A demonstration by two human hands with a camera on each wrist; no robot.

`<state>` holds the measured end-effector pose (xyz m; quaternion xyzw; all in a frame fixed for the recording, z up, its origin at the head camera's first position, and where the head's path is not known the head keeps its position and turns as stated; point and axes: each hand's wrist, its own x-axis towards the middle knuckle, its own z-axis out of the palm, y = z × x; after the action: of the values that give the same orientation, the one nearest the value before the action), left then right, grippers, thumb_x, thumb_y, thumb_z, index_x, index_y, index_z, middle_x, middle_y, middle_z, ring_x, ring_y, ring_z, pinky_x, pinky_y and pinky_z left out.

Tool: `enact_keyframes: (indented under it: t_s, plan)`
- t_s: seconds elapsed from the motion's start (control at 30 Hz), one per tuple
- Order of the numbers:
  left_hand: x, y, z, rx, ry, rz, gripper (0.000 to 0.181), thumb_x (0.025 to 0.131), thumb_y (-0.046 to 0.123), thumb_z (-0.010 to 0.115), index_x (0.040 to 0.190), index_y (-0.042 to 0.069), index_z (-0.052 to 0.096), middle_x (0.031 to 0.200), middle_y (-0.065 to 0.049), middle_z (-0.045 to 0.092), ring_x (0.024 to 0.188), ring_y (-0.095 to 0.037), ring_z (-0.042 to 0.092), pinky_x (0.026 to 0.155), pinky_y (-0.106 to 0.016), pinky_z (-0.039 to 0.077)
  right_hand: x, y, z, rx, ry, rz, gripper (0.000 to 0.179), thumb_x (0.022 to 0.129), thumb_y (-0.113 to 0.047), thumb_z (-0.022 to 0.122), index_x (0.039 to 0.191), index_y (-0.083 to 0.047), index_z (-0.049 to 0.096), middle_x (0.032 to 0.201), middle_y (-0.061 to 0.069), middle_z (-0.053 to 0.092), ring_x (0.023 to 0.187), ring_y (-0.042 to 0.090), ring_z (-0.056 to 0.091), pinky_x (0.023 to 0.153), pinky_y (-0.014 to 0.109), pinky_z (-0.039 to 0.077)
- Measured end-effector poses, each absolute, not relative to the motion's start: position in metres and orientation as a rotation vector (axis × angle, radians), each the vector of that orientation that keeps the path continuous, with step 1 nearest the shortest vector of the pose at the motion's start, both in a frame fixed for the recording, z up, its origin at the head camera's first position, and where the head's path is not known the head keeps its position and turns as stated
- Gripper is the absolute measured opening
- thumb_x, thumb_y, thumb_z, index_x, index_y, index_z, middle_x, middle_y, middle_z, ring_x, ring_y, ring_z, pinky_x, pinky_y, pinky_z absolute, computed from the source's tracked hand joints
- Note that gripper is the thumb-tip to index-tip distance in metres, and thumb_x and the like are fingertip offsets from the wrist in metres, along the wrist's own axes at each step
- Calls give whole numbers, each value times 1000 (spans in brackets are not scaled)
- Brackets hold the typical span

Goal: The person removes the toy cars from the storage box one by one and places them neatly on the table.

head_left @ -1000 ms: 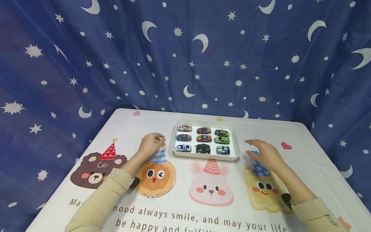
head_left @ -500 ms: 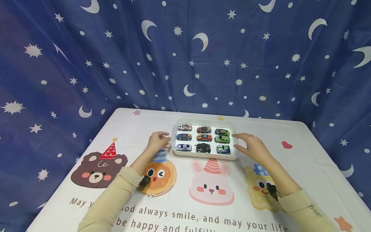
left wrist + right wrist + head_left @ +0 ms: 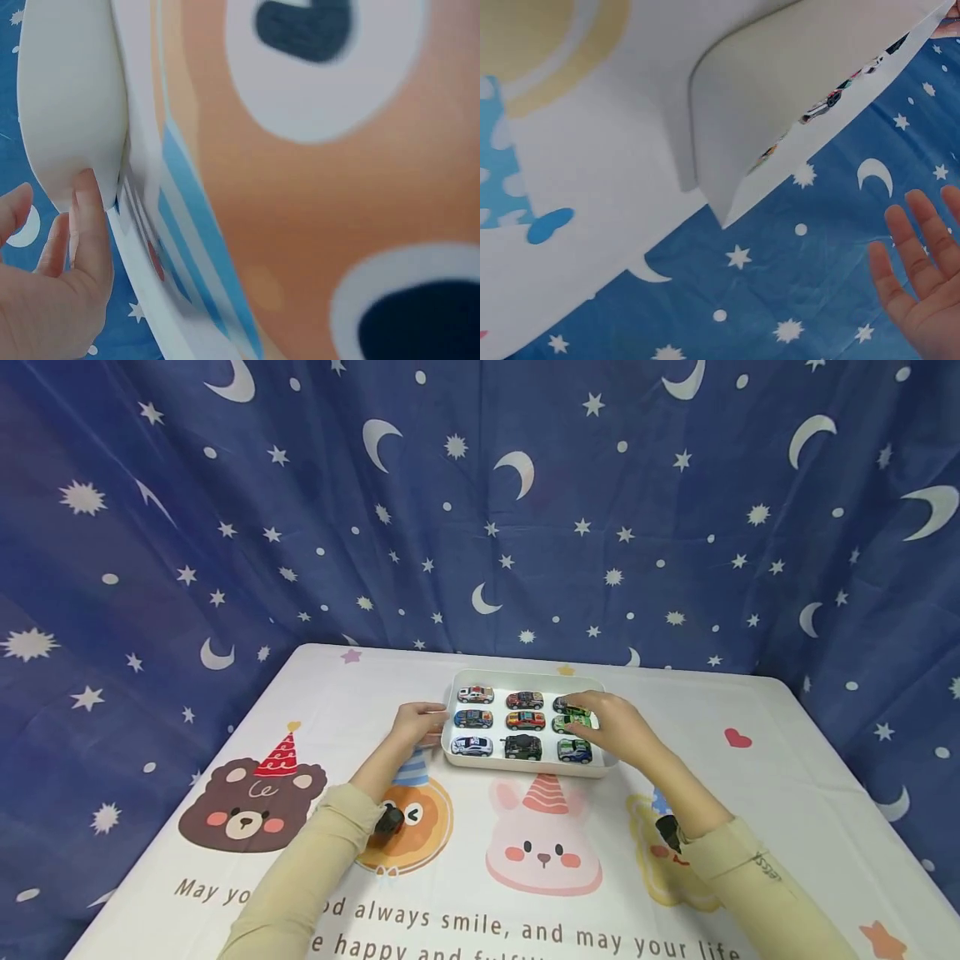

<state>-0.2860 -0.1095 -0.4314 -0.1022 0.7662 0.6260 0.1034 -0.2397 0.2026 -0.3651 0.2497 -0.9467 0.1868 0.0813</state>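
Observation:
A white tray (image 3: pixel 480 762) stands on the table, with several small toy cars set in three columns inside. My left hand (image 3: pixel 416 725) is at the tray's left side; in the left wrist view its fingertips (image 3: pixel 86 184) touch the outer wall. Over the tray's right end reaches my right hand (image 3: pixel 618 727), its fingers overlapping a green toy car (image 3: pixel 564 723) and a dark-and-yellow toy car (image 3: pixel 561 702), both partly hidden. In the right wrist view the right hand's fingers (image 3: pixel 922 247) are spread and straight. A black military-style toy car (image 3: pixel 522 747) is in the front row's middle.
The white tablecloth (image 3: pixel 465 827) bears cartoon animal faces and printed words. A blue curtain (image 3: pixel 480 527) with moons and stars hangs right behind the table's back edge. Each sleeve has a dark wrist camera (image 3: pixel 392 818) near its cuff.
My right hand has moved left from beside the tray to over its right-hand cars. My left hand has shifted right, up to the tray's left wall. The cars keep their arrangement.

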Motion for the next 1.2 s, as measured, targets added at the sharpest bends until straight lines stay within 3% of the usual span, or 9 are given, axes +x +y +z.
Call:
enact_keyframes:
  t_s: [0.17,0.43,0.67,0.93,1.2]
  plan:
    - [-288,-106,-431,-300,2280,1798,40,89,7,61,127,-2,55,117,-25,62,84,-20,69,75,-27,60,-246,190,-363,839,-2826,550,40,87,-17,68,123,-3,60,121,17,63,113,34,58,96,50,50]
    - [-291,-112,-441,-277,2320,1787,38,86,3,60,123,-2,59,111,-23,65,67,-9,63,58,-16,56,-259,170,-360,942,-2808,497,38,84,-13,70,121,-6,62,119,12,66,111,31,60,95,46,51]
    - [-290,-110,-446,-199,2424,1764,35,83,-2,61,118,-5,61,100,-19,67,69,-11,63,63,-22,60,-277,154,-358,1008,-2915,482,38,86,-14,69,122,-4,62,123,13,63,116,30,58,98,45,50]
    - [-286,-101,-443,-126,2589,1649,32,83,-4,62,115,-5,63,103,-20,65,82,-23,67,68,-25,60,-297,138,-357,1060,-2988,442,36,88,-12,66,122,-1,60,121,16,63,112,31,60,95,41,52]
    - [-283,-102,-448,-159,2591,1682,33,81,-4,61,114,-5,64,100,-21,67,71,-14,63,64,-24,60,-327,115,-357,998,-3106,412,40,88,-11,67,126,-2,57,122,18,62,114,32,58,97,42,50]
